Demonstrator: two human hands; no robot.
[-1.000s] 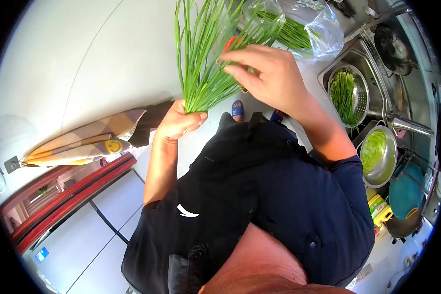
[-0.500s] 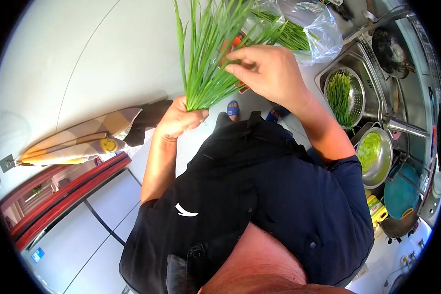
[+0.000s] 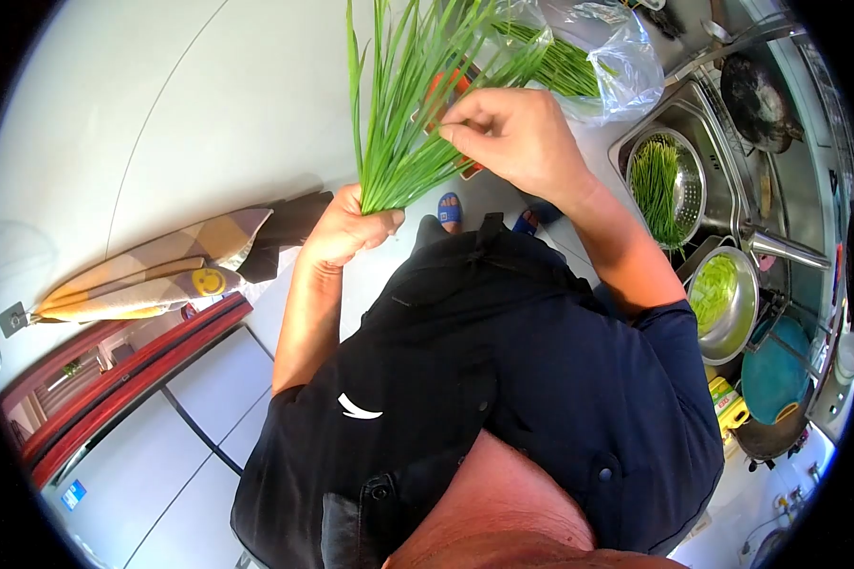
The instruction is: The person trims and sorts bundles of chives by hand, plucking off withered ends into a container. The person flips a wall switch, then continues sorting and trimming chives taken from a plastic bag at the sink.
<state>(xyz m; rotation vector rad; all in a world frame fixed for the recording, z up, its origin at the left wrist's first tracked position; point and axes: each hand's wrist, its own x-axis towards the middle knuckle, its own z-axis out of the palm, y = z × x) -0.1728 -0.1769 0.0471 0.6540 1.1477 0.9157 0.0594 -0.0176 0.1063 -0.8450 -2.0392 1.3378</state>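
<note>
Your left fingers (image 3: 381,225) wrapped round a long-leaved green bunch (image 3: 394,152), right fingers (image 3: 484,102) pinched at its edge, perhaps gripping a leaf

A kitchen — on the right, a rectangular stainless-steel sink (image 3: 722,194) holds a round, perforated silver metal colander (image 3: 694,185) of thin green stalks (image 3: 653,188), with a round silver metal bowl (image 3: 746,308) of pale green pieces (image 3: 711,289) nearer and a dark round metal pan (image 3: 755,92) farther right. Far centre adds a bundle of long, thin green leaves (image 3: 399,142).
</note>
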